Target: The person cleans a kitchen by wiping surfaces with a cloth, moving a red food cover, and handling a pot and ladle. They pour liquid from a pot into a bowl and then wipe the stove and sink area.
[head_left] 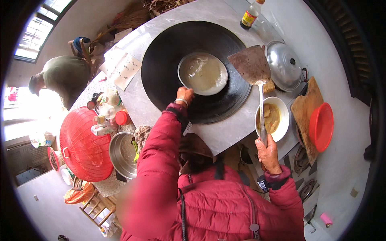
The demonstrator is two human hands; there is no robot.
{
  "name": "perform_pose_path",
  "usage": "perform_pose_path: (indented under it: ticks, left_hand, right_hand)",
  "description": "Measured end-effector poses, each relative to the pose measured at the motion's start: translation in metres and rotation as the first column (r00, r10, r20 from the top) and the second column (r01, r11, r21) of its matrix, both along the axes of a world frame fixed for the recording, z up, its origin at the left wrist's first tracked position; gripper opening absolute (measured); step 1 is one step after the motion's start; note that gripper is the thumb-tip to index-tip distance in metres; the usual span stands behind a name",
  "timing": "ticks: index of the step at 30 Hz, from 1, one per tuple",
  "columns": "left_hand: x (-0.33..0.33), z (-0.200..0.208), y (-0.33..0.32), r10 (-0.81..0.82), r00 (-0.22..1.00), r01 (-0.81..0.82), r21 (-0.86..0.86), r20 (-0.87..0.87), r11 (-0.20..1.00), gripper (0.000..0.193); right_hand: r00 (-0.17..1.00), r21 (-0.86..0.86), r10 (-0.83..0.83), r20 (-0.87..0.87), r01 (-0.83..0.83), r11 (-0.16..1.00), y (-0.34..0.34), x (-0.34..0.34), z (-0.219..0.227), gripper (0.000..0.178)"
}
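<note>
A wide black wok (161,76) is set into the grey stove top. Inside it is a round, light-rimmed basin (219,86) with cloudy liquid. My left hand (185,95) reaches over the wok, its fingers closed at the basin's near-left rim. In my right hand (268,154) is the handle of a long metal spatula (251,66). Its broad brown blade points away from me, over the wok's right edge. Beneath the spatula's shaft stands a white bowl (284,122) of yellowish, soupy food with chunks.
Right of the wok are a domed metal lid (281,66), a wooden board (305,108) and a red plastic basin (321,127). A sauce bottle (250,16) stands behind. Leftward are a red mesh cover (84,144) and a metal pot (120,156). Another person (66,74) bends at far left.
</note>
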State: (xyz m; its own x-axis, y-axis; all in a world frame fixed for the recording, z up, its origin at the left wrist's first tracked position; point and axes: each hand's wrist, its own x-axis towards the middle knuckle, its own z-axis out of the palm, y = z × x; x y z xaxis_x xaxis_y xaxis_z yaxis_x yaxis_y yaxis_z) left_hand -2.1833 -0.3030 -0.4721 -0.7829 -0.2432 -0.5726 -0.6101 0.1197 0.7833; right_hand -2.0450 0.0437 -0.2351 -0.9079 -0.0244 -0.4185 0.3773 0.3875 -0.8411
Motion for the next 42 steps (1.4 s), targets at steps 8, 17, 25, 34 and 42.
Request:
perform_pose_path:
  ticks: [8,17,25,34,42]
  left_hand:
    - [0.050,0.078,0.019,0.148,0.989,-0.144,0.374,0.019,0.916,0.015]
    - [0.147,0.148,0.018,0.276,0.959,-0.253,0.245,-0.065,0.936,0.017]
    - [0.224,0.151,0.017,0.474,0.876,-0.441,0.245,-0.090,0.863,0.018]
    - [0.247,0.138,0.022,0.533,0.846,-0.504,0.292,-0.022,0.812,0.020]
    - [0.230,0.127,0.025,0.503,0.864,-0.482,0.285,-0.002,0.829,0.019]
  right_hand:
    - [0.980,-0.184,-0.006,0.198,0.043,0.982,-0.005,-0.029,0.044,0.017]
    - [0.773,0.105,0.634,-0.005,-0.630,0.769,0.000,-0.166,0.064,0.048]
    - [0.113,0.602,0.907,0.406,-0.780,-0.173,-0.062,-0.266,0.026,0.048]
    - [0.233,0.588,0.972,0.030,-0.791,0.171,-0.107,-0.244,-0.078,0.050]
    - [0.419,0.558,0.854,-0.308,-0.648,0.519,-0.088,-0.216,-0.124,0.062]
